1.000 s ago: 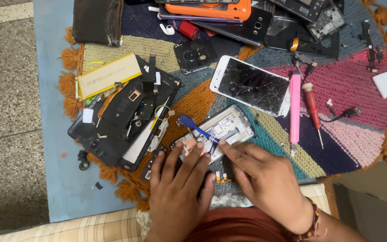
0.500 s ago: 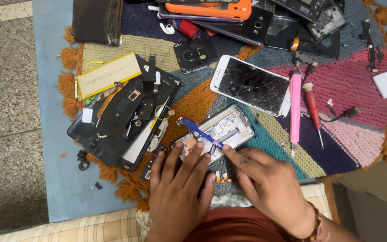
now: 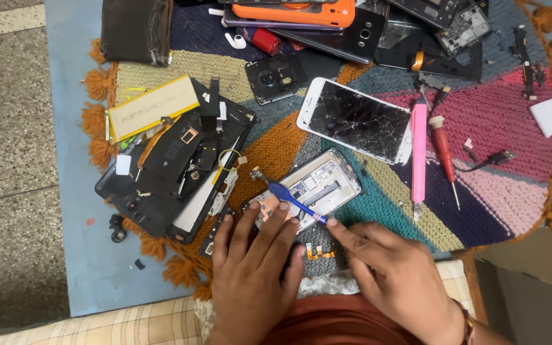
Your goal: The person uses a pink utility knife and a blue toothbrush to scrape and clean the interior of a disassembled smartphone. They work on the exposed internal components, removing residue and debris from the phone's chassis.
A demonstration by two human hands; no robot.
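Note:
An opened phone (image 3: 317, 184) with its back off lies on a round knitted mat (image 3: 378, 204), its circuit board showing. My left hand (image 3: 250, 275) presses flat on the phone's near end, fingers spread. My right hand (image 3: 394, 278) pinches the end of a blue pry tool (image 3: 292, 198), whose spoon-shaped tip rests on the phone's lower-left part. A small orange flex part (image 3: 317, 252) lies on the mat between my two hands.
A white phone with a cracked screen (image 3: 356, 119), a pink tool (image 3: 419, 150) and a red screwdriver (image 3: 443, 155) lie to the right. A dismantled black tablet (image 3: 174, 169) with a yellow battery (image 3: 151, 108) sits left. Several phones (image 3: 327, 22) pile at the back.
The blue pry tool's tip has slid down and left along the opened phone. My right hand has drawn slightly toward me. My left hand stays pressed on the phone.

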